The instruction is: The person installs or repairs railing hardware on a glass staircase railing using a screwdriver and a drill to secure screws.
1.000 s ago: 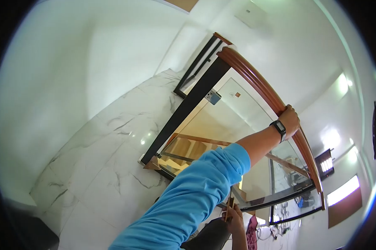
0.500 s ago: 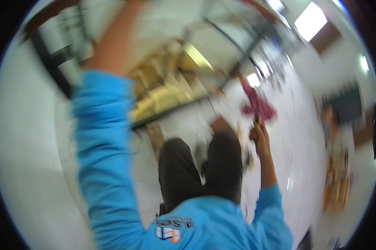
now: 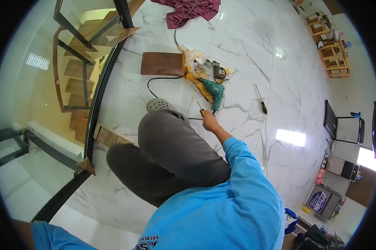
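Note:
My right hand (image 3: 210, 121) is closed around a small screwdriver (image 3: 201, 111) with a yellow handle, its thin shaft pointing up. Just above it lies a green power drill (image 3: 214, 91), its cable running along the floor. Beside the drill are a yellow and clear plastic bag (image 3: 191, 62) and a dark tape measure (image 3: 219, 72). A brown wooden board (image 3: 162, 63) touches the bag. Another screwdriver (image 3: 261, 102), black and yellow, rests farther right. Only the left sleeve and part of the forearm show at the lower left; my left hand is out of view.
A glass railing with a black base rail (image 3: 97, 100) runs along the left, with wooden stairs (image 3: 80, 68) beyond. A maroon cloth (image 3: 192, 12) lies at the top. Wooden frames (image 3: 334, 60) and boxes (image 3: 323, 201) stand at the right.
The view has swung right and down toward the floor tools. My left hand has left the view. My right hand was near the maroon cloth in the blurred earlier view; now it is beside the drill.

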`<state>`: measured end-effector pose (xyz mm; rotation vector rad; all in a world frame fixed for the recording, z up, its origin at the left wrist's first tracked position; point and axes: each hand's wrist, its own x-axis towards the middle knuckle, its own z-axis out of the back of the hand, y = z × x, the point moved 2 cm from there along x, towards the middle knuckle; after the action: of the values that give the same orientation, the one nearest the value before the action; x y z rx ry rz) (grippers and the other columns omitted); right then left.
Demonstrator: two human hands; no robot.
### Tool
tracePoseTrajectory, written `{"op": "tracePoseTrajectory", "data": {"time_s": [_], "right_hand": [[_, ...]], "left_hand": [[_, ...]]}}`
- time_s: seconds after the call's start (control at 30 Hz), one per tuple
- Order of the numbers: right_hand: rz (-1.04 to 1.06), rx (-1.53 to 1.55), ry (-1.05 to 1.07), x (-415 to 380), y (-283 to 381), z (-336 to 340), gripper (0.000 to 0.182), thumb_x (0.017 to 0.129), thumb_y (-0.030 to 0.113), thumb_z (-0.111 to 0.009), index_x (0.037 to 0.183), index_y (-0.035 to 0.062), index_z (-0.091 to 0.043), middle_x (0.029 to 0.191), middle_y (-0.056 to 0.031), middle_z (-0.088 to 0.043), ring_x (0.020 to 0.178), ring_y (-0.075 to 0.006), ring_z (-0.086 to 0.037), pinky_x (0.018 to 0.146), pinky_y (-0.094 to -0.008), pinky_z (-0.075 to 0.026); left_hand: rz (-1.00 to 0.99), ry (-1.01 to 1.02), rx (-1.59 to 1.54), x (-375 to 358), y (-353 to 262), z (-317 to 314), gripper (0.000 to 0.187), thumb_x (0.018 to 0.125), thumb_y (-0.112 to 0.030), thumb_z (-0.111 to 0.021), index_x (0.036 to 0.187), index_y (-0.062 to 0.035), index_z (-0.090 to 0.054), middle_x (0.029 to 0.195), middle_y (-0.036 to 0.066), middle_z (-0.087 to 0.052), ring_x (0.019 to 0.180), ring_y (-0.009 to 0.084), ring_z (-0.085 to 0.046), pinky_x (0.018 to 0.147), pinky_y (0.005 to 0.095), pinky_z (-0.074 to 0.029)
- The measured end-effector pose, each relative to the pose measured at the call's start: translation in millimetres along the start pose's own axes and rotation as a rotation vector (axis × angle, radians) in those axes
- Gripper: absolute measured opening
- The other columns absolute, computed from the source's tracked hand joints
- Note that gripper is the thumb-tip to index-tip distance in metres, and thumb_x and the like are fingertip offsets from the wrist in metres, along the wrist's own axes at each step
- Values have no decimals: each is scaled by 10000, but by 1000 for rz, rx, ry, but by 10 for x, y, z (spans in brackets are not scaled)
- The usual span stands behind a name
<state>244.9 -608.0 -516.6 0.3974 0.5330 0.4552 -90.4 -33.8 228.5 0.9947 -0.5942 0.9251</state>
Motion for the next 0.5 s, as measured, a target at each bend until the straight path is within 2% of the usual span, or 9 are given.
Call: {"op": "tracePoseTrajectory", "data": {"time_s": [0.13,0.23,0.33,0.47,0.5], "right_hand": [[-41,109,-119,498,247,3,343,931,176,-587,1161,-58,-486,1080,-376,-620,1039,-530,-616,916,-570,-492],[-123,299,-366,835,429,317,368,905,238,-642,1127,-33,-530,1054,-365,-641,1030,-515,-626,916,-558,-497],[-227,343,-415,1247,392,664,407,857,284,-705,1117,-10,-598,1050,-318,-690,1028,-492,-651,906,-554,-510],[-211,105,-461,1897,240,1038,365,842,306,-719,1055,12,-679,1017,-260,-727,989,-459,-684,870,-518,-545],[-230,119,-446,2062,202,1078,390,835,324,-728,1064,12,-686,1013,-254,-729,983,-452,-686,867,-511,-546]], "left_hand": [[-26,-16,-76,-39,-77,71,544,839,-438,-822,1170,-21,-712,1051,215,-754,909,384,-738,784,466,-591],[-57,-33,-85,-54,-133,55,513,867,-365,-830,1195,5,-695,1062,218,-753,914,371,-741,787,455,-596],[-31,-24,-64,-36,-85,27,522,875,-344,-838,1218,18,-683,1066,211,-754,916,360,-743,791,439,-598],[17,70,-129,51,-140,13,555,865,-324,-856,1244,36,-668,1109,214,-744,965,349,-728,831,435,-589],[17,29,-128,46,-94,-13,561,841,-388,-864,1193,14,-694,1033,188,-741,863,317,-709,771,423,-583]]}}
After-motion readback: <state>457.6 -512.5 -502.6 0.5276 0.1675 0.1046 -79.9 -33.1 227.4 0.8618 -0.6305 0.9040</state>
